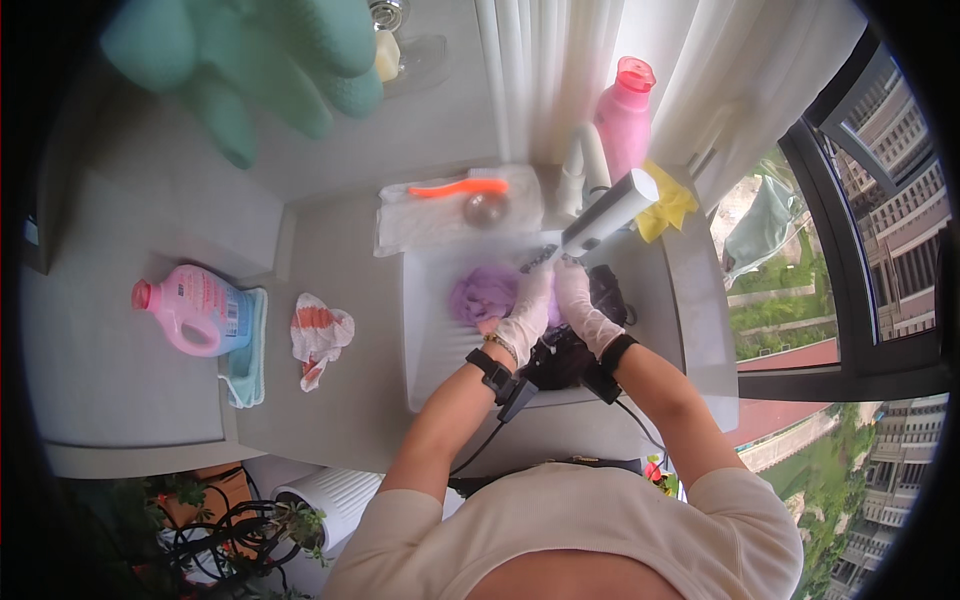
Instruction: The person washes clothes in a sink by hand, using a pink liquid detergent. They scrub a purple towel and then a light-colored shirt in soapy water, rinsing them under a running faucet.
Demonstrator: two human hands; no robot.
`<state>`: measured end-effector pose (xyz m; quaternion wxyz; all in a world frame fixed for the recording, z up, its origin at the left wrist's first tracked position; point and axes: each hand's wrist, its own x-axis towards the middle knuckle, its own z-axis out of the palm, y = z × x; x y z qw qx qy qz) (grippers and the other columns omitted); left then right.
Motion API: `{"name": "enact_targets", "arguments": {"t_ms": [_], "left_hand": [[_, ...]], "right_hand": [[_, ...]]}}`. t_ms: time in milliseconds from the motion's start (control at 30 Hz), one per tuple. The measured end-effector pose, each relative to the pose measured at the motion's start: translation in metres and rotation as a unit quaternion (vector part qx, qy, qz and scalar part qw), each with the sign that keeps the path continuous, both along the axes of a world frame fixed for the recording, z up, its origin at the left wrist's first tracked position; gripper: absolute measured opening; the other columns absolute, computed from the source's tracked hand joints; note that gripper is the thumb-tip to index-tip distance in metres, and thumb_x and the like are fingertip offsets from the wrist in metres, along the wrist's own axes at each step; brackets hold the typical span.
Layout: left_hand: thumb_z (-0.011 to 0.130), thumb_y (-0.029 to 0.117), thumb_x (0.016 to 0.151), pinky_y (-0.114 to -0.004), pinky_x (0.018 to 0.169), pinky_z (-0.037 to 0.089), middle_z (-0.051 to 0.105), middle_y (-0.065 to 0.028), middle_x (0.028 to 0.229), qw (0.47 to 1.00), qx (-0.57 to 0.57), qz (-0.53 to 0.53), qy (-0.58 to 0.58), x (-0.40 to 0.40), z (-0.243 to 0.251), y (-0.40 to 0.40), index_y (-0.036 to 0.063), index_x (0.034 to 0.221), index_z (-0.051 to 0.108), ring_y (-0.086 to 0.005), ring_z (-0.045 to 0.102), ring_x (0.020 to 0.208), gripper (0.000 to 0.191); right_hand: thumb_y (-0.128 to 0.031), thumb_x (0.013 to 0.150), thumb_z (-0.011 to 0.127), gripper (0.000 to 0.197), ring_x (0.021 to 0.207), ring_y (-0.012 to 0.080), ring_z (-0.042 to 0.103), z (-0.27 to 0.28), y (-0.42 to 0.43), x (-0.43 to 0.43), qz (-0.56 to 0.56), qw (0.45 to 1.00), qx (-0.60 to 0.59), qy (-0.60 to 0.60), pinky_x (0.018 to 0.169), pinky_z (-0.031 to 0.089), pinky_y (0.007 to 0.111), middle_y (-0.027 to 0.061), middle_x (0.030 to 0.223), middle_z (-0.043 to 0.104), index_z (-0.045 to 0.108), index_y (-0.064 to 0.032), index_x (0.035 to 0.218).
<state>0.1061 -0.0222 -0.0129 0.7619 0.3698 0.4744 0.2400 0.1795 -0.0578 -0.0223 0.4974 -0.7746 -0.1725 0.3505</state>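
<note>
Both hands wear thin, whitish see-through gloves and are close together over a white washbasin (427,375) with a ribbed slope on its left. My left hand (527,306) grips a bunched lavender cloth (484,294), most of which spreads to the left of that hand. Some of the same cloth shows between the hands, and my right hand (579,300) is closed on it; its fingertips are partly hidden. Directly above the fingers reaches the thick white spout of a faucet (611,214). Dark garments (559,364) lie in the basin below and to the right of the hands.
Behind the basin, an orange-handled brush (457,187) and a clear round object (486,210) rest on a white cloth (394,225). A pink bottle (626,124) and yellow cloth (664,202) stand near the faucet. Leftward are a spotted cloth (319,334) and pink detergent jug (199,311). Green gloves (262,60) hang overhead.
</note>
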Motion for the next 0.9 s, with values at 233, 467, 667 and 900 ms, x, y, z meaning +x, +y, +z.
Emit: {"name": "enact_targets", "arguments": {"t_ms": [233,467,667,900], "left_hand": [[0.044,0.027,0.082,-0.030,0.061,0.047,0.055,-0.0060,0.074,0.984,-0.135,0.031,-0.109,-0.010,-0.004,0.010,0.0056,0.087,0.053,-0.0181,0.054,0.066,0.023],[0.042,0.035,0.082,-0.033,0.066,0.047,0.057,-0.0087,0.080,0.988,-0.105,0.057,-0.092,0.008,-0.031,0.016,0.0047,0.086,0.054,-0.0218,0.055,0.071,0.033],[0.042,0.035,0.085,-0.032,0.062,0.045,0.055,-0.0070,0.075,0.974,-0.164,-0.030,-0.154,-0.003,0.033,0.013,0.0066,0.084,0.053,-0.0206,0.054,0.067,0.030],[0.052,0.032,0.084,-0.025,0.058,0.039,0.054,-0.0007,0.079,0.991,0.099,-0.065,-0.061,-0.029,0.051,0.012,0.0033,0.083,0.057,-0.0098,0.047,0.067,0.029]], "right_hand": [[-0.039,0.078,0.048,0.040,0.086,0.0328,0.059,0.028,0.025,-0.012,0.070,0.987,-0.137,-0.039,0.074,0.046,0.038,0.0198,0.085,0.061,0.063,-0.0027,0.088],[-0.037,0.078,0.043,0.041,0.087,0.0352,0.057,0.038,0.017,-0.010,0.138,0.967,-0.123,-0.176,0.079,0.044,0.040,0.0219,0.086,0.060,0.062,-0.0030,0.090],[-0.042,0.077,0.049,0.044,0.090,0.0365,0.056,0.008,0.014,-0.013,0.122,0.964,-0.089,-0.219,0.078,0.044,0.040,0.0229,0.089,0.059,0.061,-0.0029,0.092],[-0.013,0.077,0.052,0.025,0.074,0.0143,0.054,0.032,-0.005,0.035,0.314,0.927,0.203,-0.026,0.061,0.045,0.029,0.0079,0.085,0.059,0.056,0.0043,0.095]]}}
